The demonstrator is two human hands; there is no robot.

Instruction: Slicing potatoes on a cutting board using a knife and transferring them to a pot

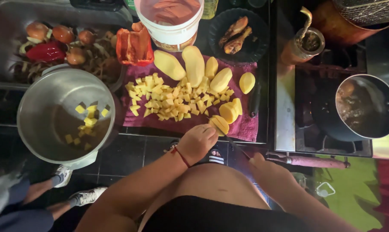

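Seen from above, a person stands at a dark counter cutting peeled potatoes on a maroon cloth [246, 124]. The left hand [197, 141] sits at the near edge of the cloth, its fingers curled together and pressed on a sliced potato piece [220, 123] to steady it. The right hand [267, 169], nearer and further right, has its fingers closed round the handle of a knife [234, 144]; the thin blade slants up and left until it meets the potato piece.

Just right of that piece lies a stack of thick potato slices [231, 111]. A loose heap of small yellow potato cubes [171, 98] covers the middle of the cloth. Along its far edge lie several whole peeled potatoes [193, 64].

To the left stands a large metal pot [40, 111] holding a few more cubes at its bottom. Beyond it, in a sink [14, 25], lie onions [63, 33] among peelings (with one whole red pepper [45, 51]). A cut-open red pepper [134, 45] rests near the cloth's far left corner, beside a white bucket [171, 25]. A dark plate with two cooked chicken pieces [236, 34] sits at the far right of the cloth.

To the right is a stove, with a dark pan [368, 109] of browned food. At near left, another person's legs and pale shoes [87, 196] show on the floor.
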